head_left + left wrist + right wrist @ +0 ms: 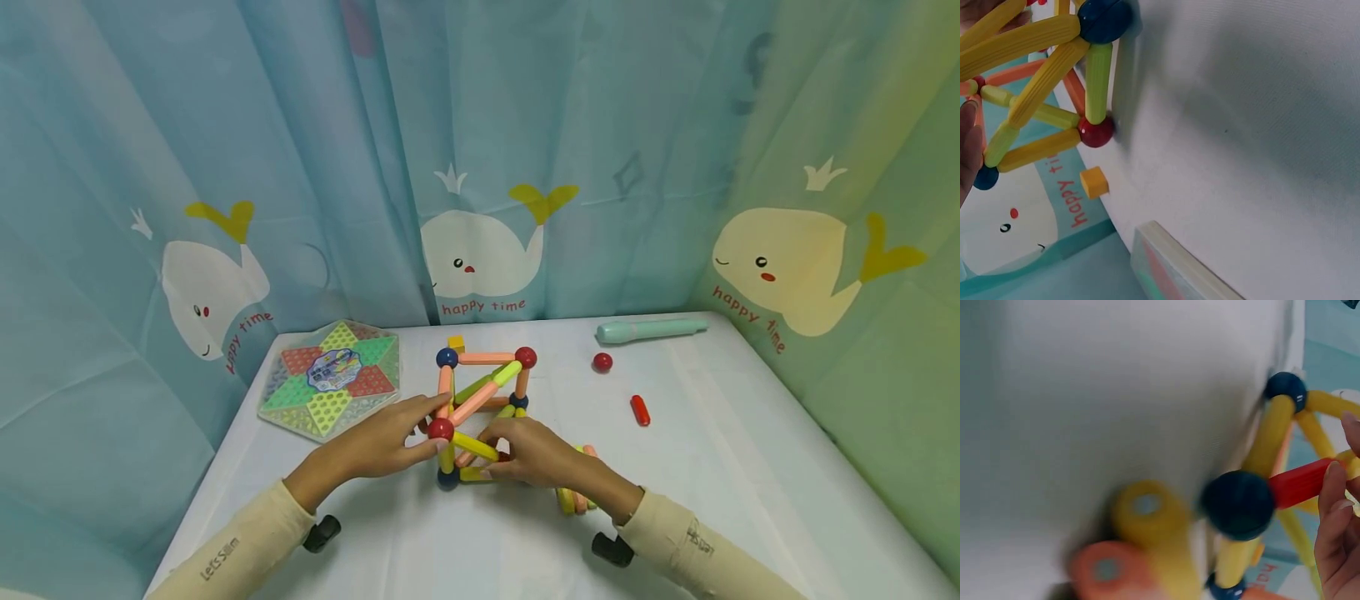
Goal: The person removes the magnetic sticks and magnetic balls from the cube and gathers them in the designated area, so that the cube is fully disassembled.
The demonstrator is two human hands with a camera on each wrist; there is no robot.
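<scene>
A cube-like frame (pixel 474 446) of magnetic sticks and balls stands on the table, with diagonal sticks across its sides. Round its near left upper corner, a red ball (pixel 441 428), my left hand (pixel 386 439) holds the frame between thumb and fingers. At the frame's near right side is my right hand (pixel 534 454), its fingertips pinching a red magnetic stick (pixel 1302 481). One end of that stick meets a dark blue ball (pixel 1239 505); fingers hide the other end. In the left wrist view, the frame's lower blue ball (pixel 1105 20) shows close up.
Loose magnetic sticks (pixel 573 500) lie beside the right wrist. Farther right are a red stick (pixel 641 410), a red ball (pixel 602 362) and a teal pen-like tube (pixel 651 330). A star-patterned game board (pixel 300 421) lies left; a yellow block (pixel 456 343) sits behind the frame.
</scene>
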